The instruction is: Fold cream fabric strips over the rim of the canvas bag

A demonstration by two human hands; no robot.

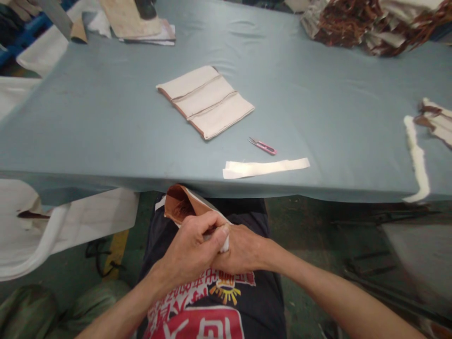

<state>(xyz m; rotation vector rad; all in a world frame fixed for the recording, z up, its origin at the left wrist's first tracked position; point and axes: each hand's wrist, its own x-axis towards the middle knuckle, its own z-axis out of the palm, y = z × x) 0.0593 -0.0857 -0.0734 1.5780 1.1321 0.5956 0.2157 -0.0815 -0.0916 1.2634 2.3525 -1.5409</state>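
Note:
In front of my lap, below the table's front edge, is a curled cloth piece (179, 200), brown inside and pale outside, its near end gaping toward the upper left. My left hand (197, 240) is closed, thumb against curled fingers, with a bit of white cloth (225, 245) showing at the thumb tip. Pressed close against it on the right is my right hand (243, 249); its fingers are hidden behind the left hand and the cloth. Beyond them on the table lie pale fabric strips (264, 168), pink-handled thread snips (263, 146) and a flat beige cloth panel (206, 102) with two seams across it.
A grey-green covering spreads over the table (106, 117). Bundled brown and beige cloth (370, 23) sits at the back right. A pale narrow strip (417, 160) hangs toward the right front edge. A white curved rail (52, 240) stands low at left.

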